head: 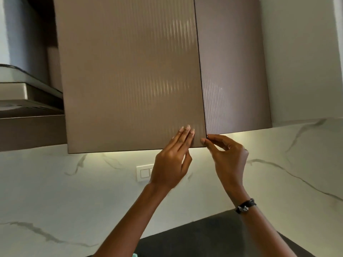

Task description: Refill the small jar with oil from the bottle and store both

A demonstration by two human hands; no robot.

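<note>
Brown ribbed cabinet doors fill the upper view, seen from below. Left door [130,75] is the wide one; right door [235,71] is narrower, and a thin dark seam runs between them. Both look closed or nearly so; the left door's lower edge sits slightly lower in view.

Left hand [171,162] is raised to the left door's lower right corner. Its fingers [185,133] lie straight and close together, flat against the door face; the thumb is tucked below the bottom edge. It grips nothing else.

Right hand [229,156] is at the seam, just beside the left hand. Thumb and forefinger pinch narrowly at the corner edge of the left door, the other fingers curled loosely behind. A dark bracelet [245,205] circles the right wrist.

Marbled white wall [55,191] runs under the cabinets, lit by a strip beneath them. A white wall switch [143,172] is partly hidden behind the left hand. A metal range hood [24,93] hangs at far left. A dark surface [213,234] shows at the bottom between the forearms.

Jar and bottle: neither is in view, so where they are cannot be told.
</note>
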